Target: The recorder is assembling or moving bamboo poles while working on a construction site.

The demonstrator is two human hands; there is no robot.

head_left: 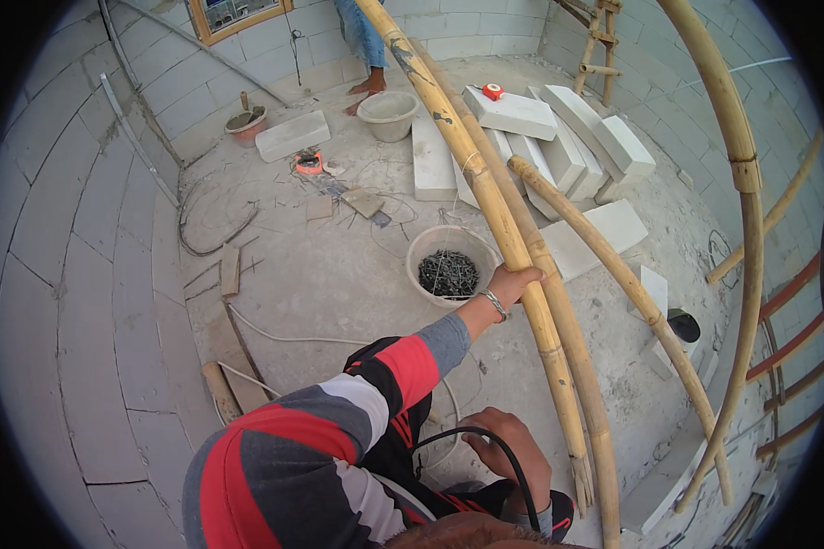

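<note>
My left hand (518, 282) is closed around a long bamboo pole (496, 220) that runs diagonally up from bottom right, beside a second pole (580, 371). My right hand (508, 446) is low at centre, fingers curled, partly behind a looping black cable (474, 431); what it holds, if anything, I cannot make out. Just beyond my left hand stands a pale tub (414, 260) full of dark metal fasteners (449, 273). More bamboo poles (641, 306) lie and lean on the right.
Stacked white blocks (558, 151) sit at back right with a red tape measure (493, 92). Another person's bare foot (368, 87) is by a basin (387, 110). A bucket (245, 128), wooden ladder (595, 55), block walls (92, 302) and wires (284, 337) surround the floor.
</note>
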